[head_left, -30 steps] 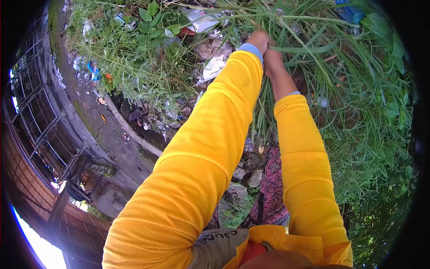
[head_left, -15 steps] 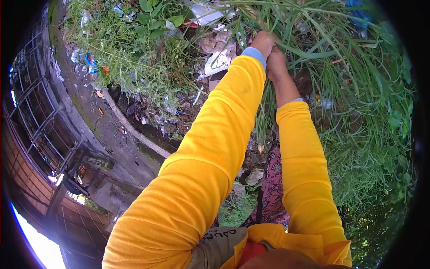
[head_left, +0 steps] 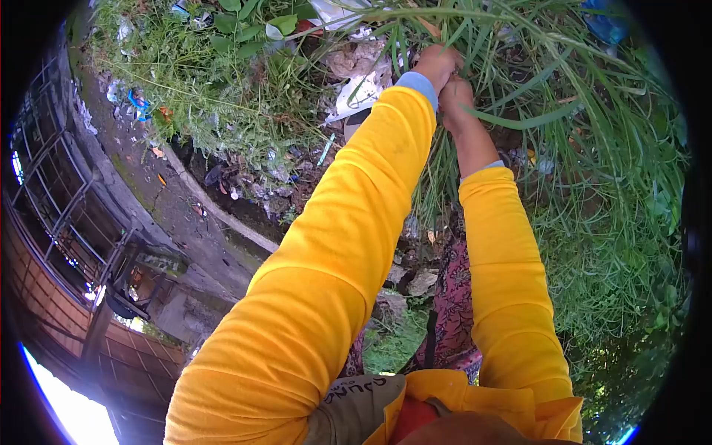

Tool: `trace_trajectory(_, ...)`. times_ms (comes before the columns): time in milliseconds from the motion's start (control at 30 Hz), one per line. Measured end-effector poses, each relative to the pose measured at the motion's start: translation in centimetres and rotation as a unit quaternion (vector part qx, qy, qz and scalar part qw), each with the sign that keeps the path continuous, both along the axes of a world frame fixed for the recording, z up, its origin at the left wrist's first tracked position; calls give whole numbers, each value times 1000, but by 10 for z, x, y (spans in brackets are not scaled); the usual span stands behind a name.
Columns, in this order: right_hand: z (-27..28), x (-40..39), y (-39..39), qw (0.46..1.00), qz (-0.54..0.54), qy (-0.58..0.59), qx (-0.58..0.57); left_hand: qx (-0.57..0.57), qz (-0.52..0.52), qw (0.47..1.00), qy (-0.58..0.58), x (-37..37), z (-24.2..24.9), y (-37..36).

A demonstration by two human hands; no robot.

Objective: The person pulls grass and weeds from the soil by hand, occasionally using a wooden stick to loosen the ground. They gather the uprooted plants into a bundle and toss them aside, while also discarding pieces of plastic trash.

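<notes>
Both arms are stretched out in bright yellow knit sleeves, soft and creased at the elbows, a pale blue cuff showing at the left wrist. The left hand [head_left: 436, 63] is curled into a fist around a tuft of long grass [head_left: 519, 81], and the right hand [head_left: 456, 100] sits just below and against it, fingers wrapped tight on the same clump. The blades are narrow, flat and glossy green, fanning up and out to the right of the hands; their long axis runs from the hidden roots under the hands away toward the top of the view, some blades arching over sideways.

Just left of the left hand lies crumpled white plastic litter [head_left: 354, 93], thin and wrinkled, with any print too small to read. Further left there is a patch of broad-leaved weeds [head_left: 245, 22], then a grey, cracked concrete kerb [head_left: 211, 211] running diagonally, rough and speckled with scraps. Below the right forearm hangs a pink patterned cloth [head_left: 452, 297], finely printed. Near the body, under the left sleeve, a grey fabric piece [head_left: 363, 397] carries dark lettering, seen upside down and partly folded, so I cannot read it. Beyond the kerb stands a dark metal railing [head_left: 52, 185].
</notes>
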State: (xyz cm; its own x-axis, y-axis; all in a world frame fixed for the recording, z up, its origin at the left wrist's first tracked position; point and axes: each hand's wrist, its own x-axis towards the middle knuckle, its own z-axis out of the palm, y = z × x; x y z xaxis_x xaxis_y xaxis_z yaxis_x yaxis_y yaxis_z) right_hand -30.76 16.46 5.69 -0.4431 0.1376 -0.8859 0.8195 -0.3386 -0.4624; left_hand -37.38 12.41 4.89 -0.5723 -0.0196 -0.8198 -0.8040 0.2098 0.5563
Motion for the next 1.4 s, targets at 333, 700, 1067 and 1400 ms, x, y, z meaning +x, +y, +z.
trace_trajectory(333,43,9,15,996,-24,85,7,-123,-307,943,47,-6,47,10)
trace_trajectory(700,120,-45,80,744,480,258,387,-221,-340,908,101,10,31,3)
trace_trajectory(1067,-6,-242,43,448,723,254,461,-179,-165,969,46,39,0,-13)
trace_trajectory(1400,-55,-270,88,132,810,182,542,-116,-65,988,76,50,-2,-23)
